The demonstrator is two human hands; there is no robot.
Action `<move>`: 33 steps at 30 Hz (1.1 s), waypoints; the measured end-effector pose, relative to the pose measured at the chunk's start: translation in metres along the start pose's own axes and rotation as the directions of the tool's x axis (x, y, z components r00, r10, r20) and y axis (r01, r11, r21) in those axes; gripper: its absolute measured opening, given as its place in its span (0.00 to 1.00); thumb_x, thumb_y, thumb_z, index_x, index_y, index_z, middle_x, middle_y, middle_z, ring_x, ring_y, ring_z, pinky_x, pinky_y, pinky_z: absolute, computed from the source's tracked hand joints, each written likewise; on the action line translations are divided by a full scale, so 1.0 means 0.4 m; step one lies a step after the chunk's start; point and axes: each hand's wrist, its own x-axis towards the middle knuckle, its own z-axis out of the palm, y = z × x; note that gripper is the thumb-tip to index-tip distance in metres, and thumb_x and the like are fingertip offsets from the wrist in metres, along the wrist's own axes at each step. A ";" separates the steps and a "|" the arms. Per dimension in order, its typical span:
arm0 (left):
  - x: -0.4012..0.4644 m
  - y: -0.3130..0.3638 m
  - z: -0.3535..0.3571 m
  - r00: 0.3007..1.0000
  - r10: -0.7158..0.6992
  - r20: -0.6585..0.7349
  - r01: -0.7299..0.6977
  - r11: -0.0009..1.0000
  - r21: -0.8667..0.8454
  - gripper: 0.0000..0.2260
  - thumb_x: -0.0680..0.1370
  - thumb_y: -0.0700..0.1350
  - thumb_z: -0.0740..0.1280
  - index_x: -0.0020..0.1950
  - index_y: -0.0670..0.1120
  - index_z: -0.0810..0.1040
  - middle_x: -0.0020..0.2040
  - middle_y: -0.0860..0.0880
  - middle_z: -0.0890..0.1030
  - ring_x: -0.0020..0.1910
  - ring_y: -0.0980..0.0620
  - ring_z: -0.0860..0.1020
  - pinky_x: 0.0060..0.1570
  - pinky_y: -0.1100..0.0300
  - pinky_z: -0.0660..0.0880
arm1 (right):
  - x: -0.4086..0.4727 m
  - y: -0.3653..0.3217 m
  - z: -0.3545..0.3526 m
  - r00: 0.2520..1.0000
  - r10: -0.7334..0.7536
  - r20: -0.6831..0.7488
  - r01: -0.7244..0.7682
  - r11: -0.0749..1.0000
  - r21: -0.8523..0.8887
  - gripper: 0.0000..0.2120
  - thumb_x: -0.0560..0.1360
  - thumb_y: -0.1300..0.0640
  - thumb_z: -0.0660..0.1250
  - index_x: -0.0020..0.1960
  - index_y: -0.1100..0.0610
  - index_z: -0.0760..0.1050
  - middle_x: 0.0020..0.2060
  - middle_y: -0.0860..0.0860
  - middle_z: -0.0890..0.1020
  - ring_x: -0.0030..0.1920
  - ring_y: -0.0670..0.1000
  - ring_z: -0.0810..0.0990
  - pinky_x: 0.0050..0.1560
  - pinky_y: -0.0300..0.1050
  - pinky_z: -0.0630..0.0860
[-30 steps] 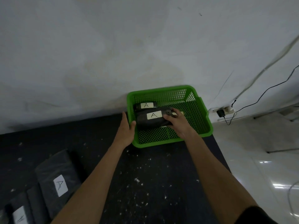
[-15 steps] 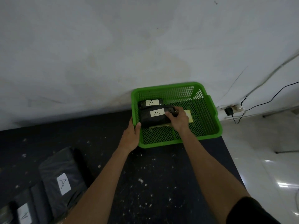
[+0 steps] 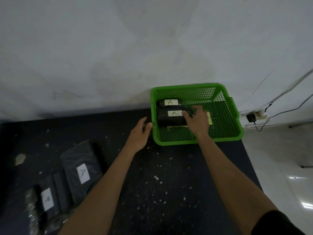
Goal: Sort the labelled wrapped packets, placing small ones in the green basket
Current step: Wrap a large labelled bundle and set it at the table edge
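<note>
A green basket (image 3: 225, 116) sits at the far right corner of a dark, speckled surface (image 3: 160, 175), close against a pale wall (image 3: 118, 48). Inside it, toward the left wall of the basket, two small black wrapped packets lie side by side, each with a white label marked "A": the rear packet (image 3: 162, 102) near the back, the front packet (image 3: 169, 118) just in front of it and touching it.

The right hand (image 3: 197, 121) reaches into the basket, its fingers curled over the right end of the front packet and gripping it. A pale flat piece (image 3: 210, 119) shows on the basket floor beside and under that hand.

The left hand (image 3: 139, 135) is outside the basket, just beside its left wall, fingers loosely spread and holding nothing; whether it touches the rim is unclear.

At the lower left of the surface lie two larger black wrapped packets, also labelled "A": one large packet (image 3: 81, 170) and a second packet (image 3: 48, 197) nearer the edge, overlapping slightly.
</note>
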 end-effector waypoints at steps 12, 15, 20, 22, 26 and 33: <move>-0.352 -0.369 -0.262 0.869 0.076 -0.490 0.026 0.980 0.199 0.12 0.81 0.44 0.67 0.64 0.48 0.79 0.61 0.48 0.80 0.62 0.48 0.77 0.66 0.48 0.73 | -0.512 -0.197 0.273 0.836 -0.435 0.335 0.370 0.897 0.240 0.12 0.76 0.49 0.74 0.57 0.52 0.78 0.42 0.49 0.81 0.43 0.47 0.80 0.51 0.49 0.80; -0.418 -0.464 -0.298 0.873 -0.038 -0.485 0.182 0.950 0.253 0.23 0.79 0.48 0.69 0.73 0.47 0.72 0.71 0.42 0.72 0.71 0.41 0.70 0.70 0.45 0.68 | -0.606 -0.208 0.366 0.796 -0.263 0.545 0.225 0.965 0.137 0.22 0.76 0.44 0.73 0.66 0.52 0.75 0.52 0.51 0.81 0.56 0.52 0.80 0.60 0.48 0.77; -0.463 -0.535 -0.324 0.954 -0.023 -0.300 0.163 0.878 0.450 0.34 0.81 0.55 0.66 0.82 0.47 0.55 0.81 0.41 0.57 0.81 0.42 0.51 0.78 0.42 0.50 | -0.696 -0.216 0.494 0.793 -0.054 0.607 0.094 0.995 -0.034 0.37 0.74 0.39 0.72 0.77 0.52 0.65 0.70 0.58 0.72 0.70 0.60 0.72 0.70 0.56 0.71; -0.469 -0.545 -0.335 0.963 0.005 -0.271 0.134 0.861 0.490 0.35 0.81 0.57 0.64 0.82 0.47 0.53 0.82 0.43 0.54 0.82 0.44 0.47 0.78 0.43 0.46 | -0.709 -0.213 0.532 0.836 -0.003 0.548 0.058 0.995 -0.082 0.41 0.71 0.36 0.74 0.76 0.53 0.66 0.69 0.59 0.73 0.69 0.62 0.73 0.69 0.57 0.72; -0.469 -0.552 -0.351 0.977 0.039 -0.210 0.080 0.845 0.529 0.36 0.81 0.58 0.63 0.83 0.48 0.50 0.82 0.45 0.53 0.82 0.45 0.45 0.78 0.43 0.41 | -0.713 -0.208 0.538 0.841 0.040 0.539 -0.037 0.999 -0.015 0.44 0.64 0.37 0.79 0.72 0.55 0.70 0.66 0.56 0.78 0.65 0.56 0.77 0.66 0.50 0.75; -0.463 -0.528 -0.353 0.983 0.101 -0.152 -0.004 0.846 0.533 0.36 0.81 0.60 0.63 0.82 0.49 0.51 0.81 0.43 0.59 0.81 0.43 0.48 0.78 0.43 0.41 | -0.726 -0.199 0.490 0.851 0.112 0.514 -0.289 0.916 0.279 0.30 0.70 0.47 0.80 0.65 0.54 0.70 0.60 0.52 0.79 0.58 0.51 0.80 0.54 0.45 0.79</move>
